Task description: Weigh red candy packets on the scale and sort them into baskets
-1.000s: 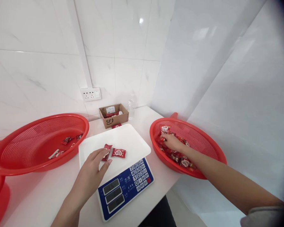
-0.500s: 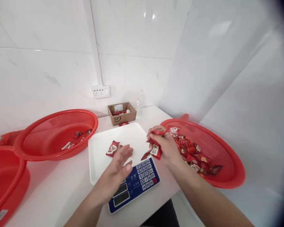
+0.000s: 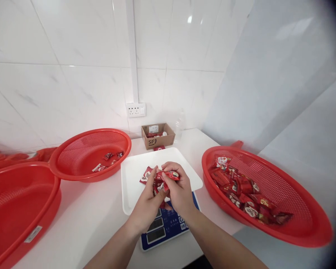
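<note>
Over the white tray (image 3: 134, 186) of the blue scale (image 3: 168, 226), my two hands meet. My right hand (image 3: 177, 192) is closed on a bunch of red candy packets (image 3: 168, 175). My left hand (image 3: 148, 200) touches the same bunch from the left, its fingers pinching a packet. Another red packet (image 3: 146, 175) lies on the tray just behind my left fingers. The scale's keypad is mostly hidden by my hands.
A red mesh basket (image 3: 285, 220) at the right holds many red candies. Another red basket (image 3: 72, 164) at the left holds a few. A larger red basin (image 3: 19, 220) sits at the near left. A small cardboard box (image 3: 158, 135) and a clear bottle (image 3: 179, 125) stand by the wall.
My right hand left the right basket with a handful of candies and came over the scale tray. My left hand rose from the tray to meet it. The view shifted right.
</note>
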The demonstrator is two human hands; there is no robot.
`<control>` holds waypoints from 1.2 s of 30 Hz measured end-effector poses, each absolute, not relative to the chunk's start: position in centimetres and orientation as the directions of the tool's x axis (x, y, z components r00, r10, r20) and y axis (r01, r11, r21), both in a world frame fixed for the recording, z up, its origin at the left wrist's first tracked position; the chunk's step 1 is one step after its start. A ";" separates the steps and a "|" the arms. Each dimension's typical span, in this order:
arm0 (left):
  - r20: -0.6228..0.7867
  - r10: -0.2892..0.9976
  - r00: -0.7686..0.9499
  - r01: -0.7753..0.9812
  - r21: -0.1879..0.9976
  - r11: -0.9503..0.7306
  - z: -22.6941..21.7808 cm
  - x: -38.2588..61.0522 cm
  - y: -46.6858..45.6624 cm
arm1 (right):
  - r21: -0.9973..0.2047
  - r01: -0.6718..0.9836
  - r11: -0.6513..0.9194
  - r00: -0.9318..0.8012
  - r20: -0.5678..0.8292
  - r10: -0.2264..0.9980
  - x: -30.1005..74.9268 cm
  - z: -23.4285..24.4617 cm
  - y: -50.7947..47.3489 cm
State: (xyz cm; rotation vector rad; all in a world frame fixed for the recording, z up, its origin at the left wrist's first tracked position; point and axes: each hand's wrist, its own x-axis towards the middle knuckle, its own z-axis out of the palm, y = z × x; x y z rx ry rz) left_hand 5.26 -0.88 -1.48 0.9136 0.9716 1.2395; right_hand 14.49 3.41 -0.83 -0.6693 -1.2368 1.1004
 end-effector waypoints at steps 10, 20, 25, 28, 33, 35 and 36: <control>-0.224 0.967 0.123 -0.655 0.714 0.249 -0.2 4.1 -1.0 | -0.947 -0.228 0.225 -0.193 0.270 0.943 14.6 -0.9 3.4; -0.255 0.966 0.035 -0.703 0.681 0.206 -1.0 3.8 -0.1 | -0.950 -0.108 0.294 -0.172 0.310 0.935 15.2 -0.8 4.1; -0.126 0.956 -0.265 -0.599 0.798 -0.061 0.7 1.1 0.1 | -0.838 0.348 0.421 -0.212 0.367 0.906 17.7 -1.2 7.0; -0.025 0.920 -0.392 -0.494 0.849 -0.188 1.3 -0.2 0.2 | -0.543 0.683 0.488 -0.375 0.313 0.873 18.6 -1.9 8.2; 0.040 0.906 -0.422 -0.410 0.883 -0.230 1.2 -0.7 0.1 | -0.301 0.834 0.462 -0.414 0.209 0.886 18.3 -3.0 8.9; 0.044 0.908 -0.416 -0.396 0.890 -0.225 1.1 -0.6 0.1 | -0.306 0.841 0.446 -0.395 0.216 0.893 18.3 -3.0 9.1; 0.048 0.909 -0.414 -0.390 0.893 -0.225 1.1 -0.6 0.0 | -0.313 0.839 0.445 -0.391 0.223 0.893 18.3 -2.9 9.0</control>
